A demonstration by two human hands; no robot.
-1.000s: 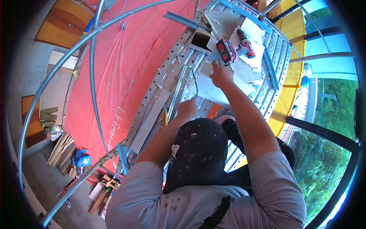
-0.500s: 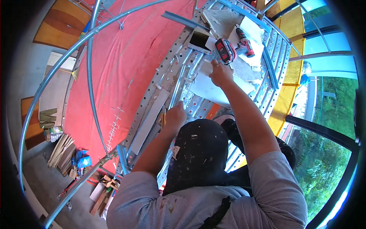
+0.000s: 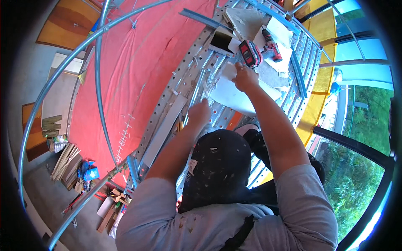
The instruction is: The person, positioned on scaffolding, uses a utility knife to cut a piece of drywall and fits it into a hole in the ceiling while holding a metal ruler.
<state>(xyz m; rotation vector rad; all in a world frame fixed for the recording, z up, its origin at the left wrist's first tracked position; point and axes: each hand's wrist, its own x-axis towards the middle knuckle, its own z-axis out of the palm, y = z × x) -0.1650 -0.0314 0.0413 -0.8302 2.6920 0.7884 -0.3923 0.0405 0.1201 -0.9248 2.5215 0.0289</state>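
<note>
My right hand (image 3: 246, 79) is over a white sheet (image 3: 230, 94) that lies on the perforated metal platform. Its fingers are curled together, close below the red battery end of a cordless drill (image 3: 272, 48). What they pinch, if anything, is too small to make out. Nearer to me and to the left, my left hand (image 3: 199, 113) hovers closed by the sheet's left side, somewhat blurred. Anything inside it is hidden. An open-topped box (image 3: 222, 42) stands beyond the sheet, left of the drill.
Metal channel strips (image 3: 201, 19) and a long flat grey strip (image 3: 164, 131) lie on the platform (image 3: 176, 85). Steel tubes (image 3: 99, 75) curve past on the left, in front of a red sheet (image 3: 121, 96). Yellow panels (image 3: 320, 90) and windows line the right.
My left hand has moved forward and slightly right, away from my body. My right hand stays in nearly the same place over the white sheet.
</note>
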